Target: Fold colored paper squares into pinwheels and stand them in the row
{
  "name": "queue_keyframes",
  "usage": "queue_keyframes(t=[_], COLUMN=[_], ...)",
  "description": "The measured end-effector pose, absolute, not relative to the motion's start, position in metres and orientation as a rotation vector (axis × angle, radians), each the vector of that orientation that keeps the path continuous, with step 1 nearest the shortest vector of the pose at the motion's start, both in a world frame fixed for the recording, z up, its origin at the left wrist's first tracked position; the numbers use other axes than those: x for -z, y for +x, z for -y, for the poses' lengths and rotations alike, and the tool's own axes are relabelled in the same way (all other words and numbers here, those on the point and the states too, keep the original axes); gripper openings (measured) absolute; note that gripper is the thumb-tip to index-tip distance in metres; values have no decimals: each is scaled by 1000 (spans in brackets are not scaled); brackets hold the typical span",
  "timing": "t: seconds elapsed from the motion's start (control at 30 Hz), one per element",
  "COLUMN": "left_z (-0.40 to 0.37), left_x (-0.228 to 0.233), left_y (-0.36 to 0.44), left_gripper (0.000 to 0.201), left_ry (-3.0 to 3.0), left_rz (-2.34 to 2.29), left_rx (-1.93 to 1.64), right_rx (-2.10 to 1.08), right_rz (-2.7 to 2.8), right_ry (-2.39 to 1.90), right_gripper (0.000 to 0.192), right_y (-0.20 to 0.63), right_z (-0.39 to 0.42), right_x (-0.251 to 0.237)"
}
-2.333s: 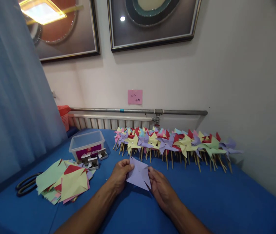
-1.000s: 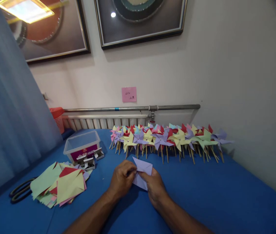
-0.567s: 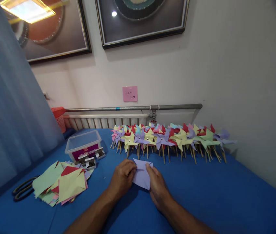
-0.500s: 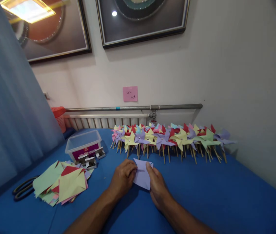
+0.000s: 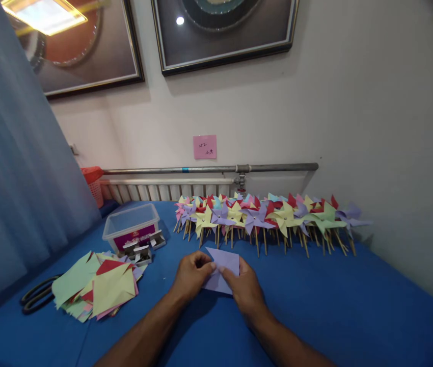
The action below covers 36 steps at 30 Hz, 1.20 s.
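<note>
Since half a second ago, the right thumb has slid from the upper right corner of the purple sheet (image 5: pixel 228 261) down toward its middle, and the left thumb, then tucked out of sight, now shows against the paper, its tip just beside the other. The sheet is held over the blue tabletop (image 5: pixel 316 311), low and central in the head view, between the two hands, with one pointed corner sticking up at the upper left. The left hand (image 5: pixel 190 278) pinches the paper's left side, thumb and forefinger together on it, the other fingers curled. The right hand (image 5: pixel 247 290) clamps the right side, thumb lying across the front and the fingers mostly hidden behind. Beyond the hands, well apart from them, a dense bank of finished pinwheels (image 5: pixel 255 218) in yellow, purple, red, green, pink and blue leans on wooden sticks. On the person's left lies a loose pile of cut paper (image 5: pixel 114 291), a pale yellow piece uppermost, with the black handles of scissors (image 5: pixel 37 296) at its outer edge. Behind the pile stands a clear plastic tub (image 5: pixel 111 242) with a purple label, small open boxes (image 5: pixel 142 256) just in front of it; one holds dark bits too small to make out. A pink note (image 5: pixel 205 147) hangs on the wall above a grey pipe (image 5: pixel 209 169)
</note>
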State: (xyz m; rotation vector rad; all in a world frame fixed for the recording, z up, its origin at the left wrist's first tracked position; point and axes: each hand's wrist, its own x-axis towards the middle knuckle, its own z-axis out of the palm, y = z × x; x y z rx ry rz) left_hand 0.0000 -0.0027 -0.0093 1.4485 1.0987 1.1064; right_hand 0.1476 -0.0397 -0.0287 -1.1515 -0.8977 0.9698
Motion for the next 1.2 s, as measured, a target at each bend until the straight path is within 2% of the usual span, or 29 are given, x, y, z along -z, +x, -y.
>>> queue_keyframes(t=[0.17, 0.33, 0.53, 1.2], left_z=[-5, -5, -5, -1], left_x=[18, 15, 13, 12], left_y=[1, -1, -1, 2], left_gripper=[36, 35, 34, 37], left_ry=[1298, 1242, 1248, 1190], left_rz=[-1026, -1029, -1039, -1042], left_rx=[-998, -1020, -1046, -1009], right_rx=[-978, -1026, -1101, -1017], right_rz=[964, 922, 887, 990], right_ry=[-1160, -1112, -1029, -1146], right_gripper=[26, 20, 20, 22], right_y=[144, 146, 146, 145], right_z=[43, 37, 36, 37], right_x=[25, 29, 30, 32])
